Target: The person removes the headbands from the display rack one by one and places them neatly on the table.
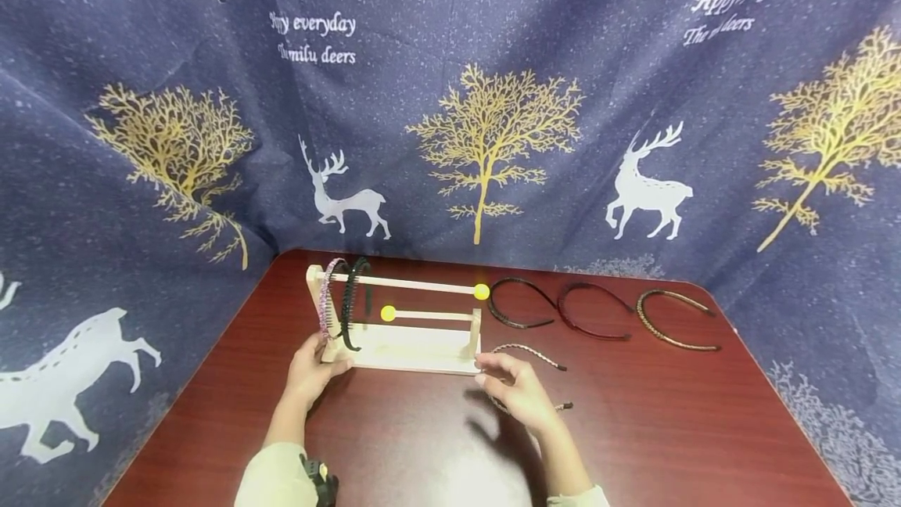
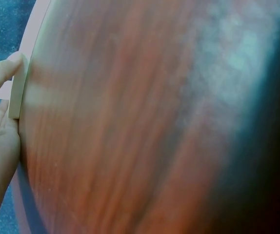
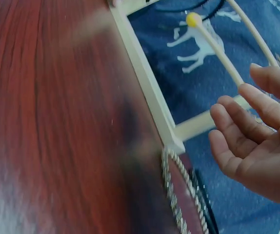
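Note:
A light wooden headband rack (image 1: 415, 358) with two horizontal rods and yellow ball ends stands on the table. My left hand (image 1: 310, 374) grips the left end of its base; in the left wrist view the thumb (image 2: 14, 59) lies on the base edge. Around the upper rod hang a pink headband (image 1: 324, 300) and a black toothed headband (image 1: 347, 300), both near the left post. Beside the rack's right end is my right hand (image 1: 521, 393), fingers loosely bent and holding nothing. Partly hidden beneath it lies a braided headband (image 1: 528, 348), also in the right wrist view.
To the right of the rack, a black headband (image 1: 521, 325), a dark red headband (image 1: 591, 333) and a gold headband (image 1: 651, 327) lie in a row on the reddish-brown table (image 1: 669, 421). A blue patterned cloth (image 1: 443, 202) hangs behind the table.

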{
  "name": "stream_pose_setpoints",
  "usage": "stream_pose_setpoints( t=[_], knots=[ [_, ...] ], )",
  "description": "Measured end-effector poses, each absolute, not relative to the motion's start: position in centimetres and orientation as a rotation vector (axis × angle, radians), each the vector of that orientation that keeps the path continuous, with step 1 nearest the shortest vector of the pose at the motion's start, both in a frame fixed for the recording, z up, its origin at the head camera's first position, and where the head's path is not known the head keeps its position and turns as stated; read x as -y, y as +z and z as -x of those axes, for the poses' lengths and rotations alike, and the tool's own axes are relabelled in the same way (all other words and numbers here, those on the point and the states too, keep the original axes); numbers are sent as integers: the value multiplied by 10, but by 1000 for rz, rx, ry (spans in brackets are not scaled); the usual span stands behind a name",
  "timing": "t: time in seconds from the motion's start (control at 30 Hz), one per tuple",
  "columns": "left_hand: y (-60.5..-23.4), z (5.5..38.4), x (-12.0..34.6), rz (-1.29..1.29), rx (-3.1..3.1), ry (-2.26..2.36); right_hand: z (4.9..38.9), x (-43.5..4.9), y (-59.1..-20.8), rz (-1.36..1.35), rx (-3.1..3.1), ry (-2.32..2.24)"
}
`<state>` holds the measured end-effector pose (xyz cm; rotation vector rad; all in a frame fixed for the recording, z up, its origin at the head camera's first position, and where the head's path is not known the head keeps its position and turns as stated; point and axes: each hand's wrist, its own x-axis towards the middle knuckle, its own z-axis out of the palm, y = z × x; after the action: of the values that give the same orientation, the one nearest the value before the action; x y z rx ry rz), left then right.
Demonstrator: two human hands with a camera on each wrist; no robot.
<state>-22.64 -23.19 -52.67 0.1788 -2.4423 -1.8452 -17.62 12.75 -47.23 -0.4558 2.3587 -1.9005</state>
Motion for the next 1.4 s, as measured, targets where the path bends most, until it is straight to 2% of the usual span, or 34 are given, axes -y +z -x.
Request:
stream_pose_setpoints(
  t=[0.3,0.73,1.03,1.4],
  knots=[
    [-529,225,233,-163,2444,-1859,174,-100,-438,619,-2189,-2000],
    [-528,225,233,-143,2458,-1846,199,-65,-444,691,-2080,-2074],
    [-525,224,238,-124,2458,-1847,188,-38,-415,756,-2041,-2098],
    [-519,225,237,-18,2491,-1814,190,-20,-403,889,-2046,-2127]
  ],
)
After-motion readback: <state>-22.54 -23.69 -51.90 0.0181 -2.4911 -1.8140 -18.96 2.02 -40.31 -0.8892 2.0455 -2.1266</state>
